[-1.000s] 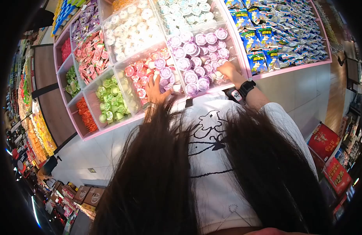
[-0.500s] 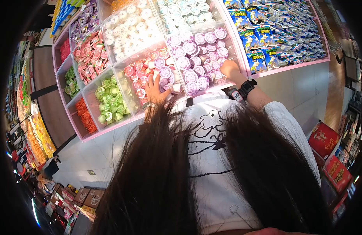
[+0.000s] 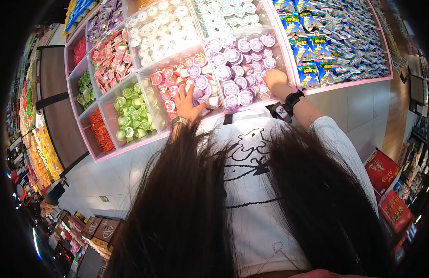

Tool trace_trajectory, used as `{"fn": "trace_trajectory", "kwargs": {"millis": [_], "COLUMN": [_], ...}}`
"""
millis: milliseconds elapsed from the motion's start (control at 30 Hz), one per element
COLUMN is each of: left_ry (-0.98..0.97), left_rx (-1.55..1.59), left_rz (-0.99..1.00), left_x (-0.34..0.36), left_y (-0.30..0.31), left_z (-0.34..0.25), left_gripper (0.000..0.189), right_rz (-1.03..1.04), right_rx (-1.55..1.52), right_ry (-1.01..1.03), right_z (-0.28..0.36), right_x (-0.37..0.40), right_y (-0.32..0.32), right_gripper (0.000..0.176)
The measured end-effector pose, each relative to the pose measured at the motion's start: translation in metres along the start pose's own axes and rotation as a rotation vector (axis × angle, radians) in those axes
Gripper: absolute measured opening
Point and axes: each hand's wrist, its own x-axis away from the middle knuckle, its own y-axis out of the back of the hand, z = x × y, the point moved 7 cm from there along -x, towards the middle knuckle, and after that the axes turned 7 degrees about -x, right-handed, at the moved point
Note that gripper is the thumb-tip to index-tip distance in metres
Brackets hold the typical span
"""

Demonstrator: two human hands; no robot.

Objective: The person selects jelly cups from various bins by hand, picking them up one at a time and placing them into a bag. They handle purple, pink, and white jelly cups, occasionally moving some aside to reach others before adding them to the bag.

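Note:
My left hand [image 3: 188,105] lies in a compartment of mixed jelly cups, its fingers spread over the red cups [image 3: 162,82] and beside several purple-lidded cups [image 3: 201,82]. Nothing shows in its grasp. At the right side of the neighbouring compartment, full of purple jelly cups [image 3: 232,54], my right hand [image 3: 275,79] reaches down among them. Its fingers are hidden from view, so whether it holds a cup cannot be made out. A dark watch [image 3: 293,99] is on the right wrist.
Clear dividers split the pink-edged display bin [image 3: 126,150]. Green cups [image 3: 133,113], white cups [image 3: 161,32] and red-wrapped sweets [image 3: 111,60] fill other compartments. Blue snack packets [image 3: 309,51] lie to the right. Red boxes [image 3: 384,169] stand at the lower right.
The view has shifted slightly, so the bin appears a little further right. My left hand's fingers have moved slightly among the cups; my right hand stays in the purple compartment.

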Motion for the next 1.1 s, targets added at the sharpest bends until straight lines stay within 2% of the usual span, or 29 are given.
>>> {"fn": "trace_trajectory", "kwargs": {"millis": [100,200,267,400,500,600,700,900,1000,1100], "left_ry": [0.004,0.001,-0.003,-0.015,-0.013,-0.007,-0.004,-0.015,-0.007,-0.013], "left_rx": [0.0,0.005,-0.013,-0.044,-0.023,-0.021,-0.019,-0.038,-0.044,-0.042], "left_rz": [0.007,-0.004,-0.006,-0.002,-0.021,-0.024,-0.022,-0.003,0.019,0.015], "left_x": [-0.001,0.0,-0.001,-0.003,0.0,-0.001,-0.002,-0.002,-0.002,-0.002], "left_y": [0.001,0.001,0.0,-0.004,-0.001,-0.001,-0.002,-0.002,0.0,0.0], "left_z": [-0.002,-0.002,-0.002,0.0,0.0,0.0,0.0,-0.001,-0.003,-0.003], "left_gripper": [0.078,0.078,0.077,0.077,0.077,0.077,0.077,0.077,0.077,0.077], "right_rz": [0.076,0.107,0.125,0.249,0.424,0.557,0.637,0.575,0.588,0.299], "right_rx": [-0.06,-0.027,-0.031,-0.089,0.126,0.162,0.107,0.095,0.065,-0.209], "right_ry": [-0.122,-0.119,0.073,0.335,0.304,0.296,0.207,0.27,0.238,0.22], "right_z": [-0.011,-0.012,0.002,0.021,0.023,0.025,0.022,0.015,0.015,0.014], "right_x": [-0.003,0.008,0.014,0.017,0.015,0.02,0.021,0.015,0.016,-0.001], "right_y": [-0.007,0.0,-0.002,-0.014,-0.026,-0.022,-0.023,-0.041,-0.036,-0.024], "right_gripper": [0.022,0.018,0.022,0.047,0.065,0.072,0.073,0.069,0.058,0.038]}}
